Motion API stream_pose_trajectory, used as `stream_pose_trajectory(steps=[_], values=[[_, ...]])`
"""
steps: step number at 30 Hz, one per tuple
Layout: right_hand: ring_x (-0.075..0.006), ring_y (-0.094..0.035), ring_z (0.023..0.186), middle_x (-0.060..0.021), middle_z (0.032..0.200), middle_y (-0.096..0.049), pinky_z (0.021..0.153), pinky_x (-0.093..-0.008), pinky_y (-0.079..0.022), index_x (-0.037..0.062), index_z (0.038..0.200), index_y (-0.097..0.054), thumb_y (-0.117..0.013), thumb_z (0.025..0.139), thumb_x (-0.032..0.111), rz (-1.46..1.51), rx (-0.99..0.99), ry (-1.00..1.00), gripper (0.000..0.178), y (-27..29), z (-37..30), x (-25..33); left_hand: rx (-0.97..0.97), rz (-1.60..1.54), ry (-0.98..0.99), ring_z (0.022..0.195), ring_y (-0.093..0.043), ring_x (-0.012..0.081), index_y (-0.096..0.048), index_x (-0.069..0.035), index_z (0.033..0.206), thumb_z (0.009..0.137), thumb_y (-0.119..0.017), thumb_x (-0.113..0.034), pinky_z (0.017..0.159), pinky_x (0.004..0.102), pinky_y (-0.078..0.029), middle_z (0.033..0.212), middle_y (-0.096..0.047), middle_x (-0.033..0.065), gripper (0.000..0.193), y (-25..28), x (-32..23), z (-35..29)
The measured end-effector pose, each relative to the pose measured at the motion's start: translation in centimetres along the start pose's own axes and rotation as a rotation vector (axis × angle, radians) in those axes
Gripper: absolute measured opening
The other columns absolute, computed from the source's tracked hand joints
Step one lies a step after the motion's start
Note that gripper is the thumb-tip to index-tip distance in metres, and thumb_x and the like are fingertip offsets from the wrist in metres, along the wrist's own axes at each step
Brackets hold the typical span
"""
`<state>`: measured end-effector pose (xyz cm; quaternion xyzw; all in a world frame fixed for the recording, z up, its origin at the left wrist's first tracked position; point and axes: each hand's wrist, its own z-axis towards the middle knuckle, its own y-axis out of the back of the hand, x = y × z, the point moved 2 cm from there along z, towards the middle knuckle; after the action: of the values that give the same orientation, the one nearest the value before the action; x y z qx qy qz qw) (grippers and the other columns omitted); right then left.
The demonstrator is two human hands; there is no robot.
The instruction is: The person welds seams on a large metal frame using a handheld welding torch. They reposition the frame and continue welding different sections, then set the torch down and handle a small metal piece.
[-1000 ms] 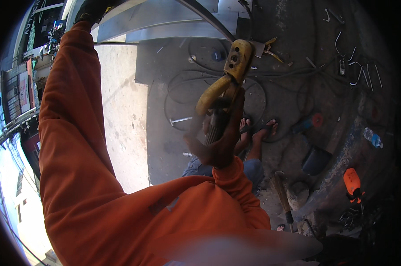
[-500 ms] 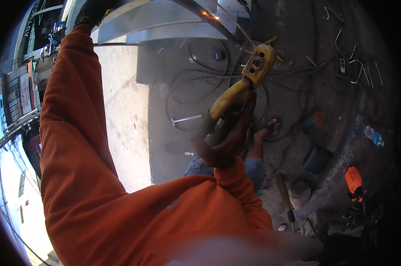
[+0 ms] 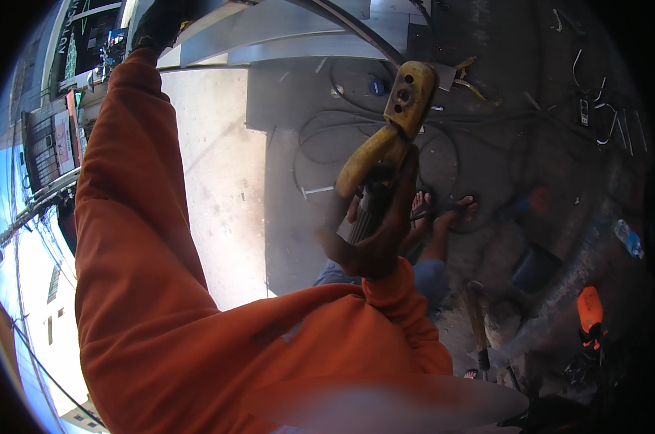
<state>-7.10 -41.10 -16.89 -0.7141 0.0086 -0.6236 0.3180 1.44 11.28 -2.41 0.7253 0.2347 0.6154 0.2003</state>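
Note:
My right hand (image 3: 382, 239) is wrapped round the dark ribbed grip of a yellow welding electrode holder (image 3: 412, 98), in front of my body. The holder's head points up and away. Close to the head ends a dark curved metal bar (image 3: 356, 29), coming down from the upper edge. At the upper left my left arm stretches far out, and my left hand (image 3: 159, 27) wears a dark glove. That hand is at the end of grey sheet metal panels (image 3: 284, 40). Shadow and the picture's edge hide its fingers.
Loops of cable (image 3: 327, 119) lie on the floor beside a T-shaped metal piece (image 3: 318, 191) and a yellow-handled tool (image 3: 472, 83). At right are a power tool (image 3: 519, 206), a plastic bottle (image 3: 628, 239), an orange pouch (image 3: 590, 307) and a broom (image 3: 476, 322).
The orange glow on the bar is gone, and the thin rod at the holder's head no longer shows. The view has shifted slightly; the holder stands more upright.

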Motion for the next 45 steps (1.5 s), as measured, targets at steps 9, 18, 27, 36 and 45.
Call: stream_pose_trajectory(steps=[9, 18, 27, 36, 45], values=[[-0.0110, -0.055, 0.071, -0.0124, 0.105, -0.064, 0.058, -0.0253, -0.045, -0.0076, 0.159, -0.008, -0.090, 0.067, 0.033, 0.079, 0.038, -0.004, 0.129, 0.5, 0.9, 0.3, 0.003, -0.038, 0.002, 0.140, -0.043, 0.0313, -0.044, -0.009, 0.150, 0.090, -0.064, -0.018, 0.117, 0.0388, -0.034, 0.151, -0.046, 0.0152, 0.064, -0.3, -0.2, 0.1], [-0.0098, -0.051, 0.069, -0.0108, 0.105, -0.063, 0.058, -0.0256, -0.044, -0.0064, 0.159, -0.008, -0.091, 0.065, 0.030, 0.080, 0.061, -0.054, 0.131, 0.8, 0.9, 0.4, -0.005, -0.060, 0.015, 0.139, -0.044, 0.0320, -0.043, -0.009, 0.150, 0.090, -0.064, -0.017, 0.116, 0.0391, -0.035, 0.151, -0.046, 0.0156, 0.065, -0.6, -0.2, 0.1], [-0.0106, -0.051, 0.069, -0.0120, 0.105, -0.063, 0.059, -0.0272, -0.045, -0.0080, 0.159, -0.009, -0.090, 0.066, 0.030, 0.076, 0.058, -0.020, 0.129, 0.7, 1.1, 0.3, -0.020, -0.078, 0.023, 0.138, -0.045, 0.0327, -0.042, -0.009, 0.151, 0.090, -0.064, -0.016, 0.114, 0.0394, -0.037, 0.151, -0.046, 0.0161, 0.065, -0.8, 0.1, -0.3], [-0.0111, -0.050, 0.066, -0.0129, 0.105, -0.062, 0.058, -0.0271, -0.044, -0.0095, 0.158, -0.010, -0.089, 0.066, 0.030, 0.042, 0.082, 0.020, 0.127, 0.6, 1.6, 0.2, -0.022, -0.089, 0.031, 0.137, -0.045, 0.0334, -0.042, -0.009, 0.151, 0.090, -0.063, -0.015, 0.113, 0.0397, -0.038, 0.151, -0.046, 0.0165, 0.065, -1.2, 0.3, -0.4], [-0.0117, -0.051, 0.068, -0.0132, 0.106, -0.062, 0.057, -0.0270, -0.044, -0.0088, 0.158, -0.009, -0.088, 0.066, 0.030, 0.064, 0.084, 0.076, 0.127, 0.6, 1.8, 0.2, -0.029, -0.095, 0.036, 0.136, -0.046, 0.0341, -0.041, -0.009, 0.151, 0.090, -0.063, -0.014, 0.112, 0.0400, -0.040, 0.150, -0.046, 0.0170, 0.065, -1.5, 0.1, -0.3]])
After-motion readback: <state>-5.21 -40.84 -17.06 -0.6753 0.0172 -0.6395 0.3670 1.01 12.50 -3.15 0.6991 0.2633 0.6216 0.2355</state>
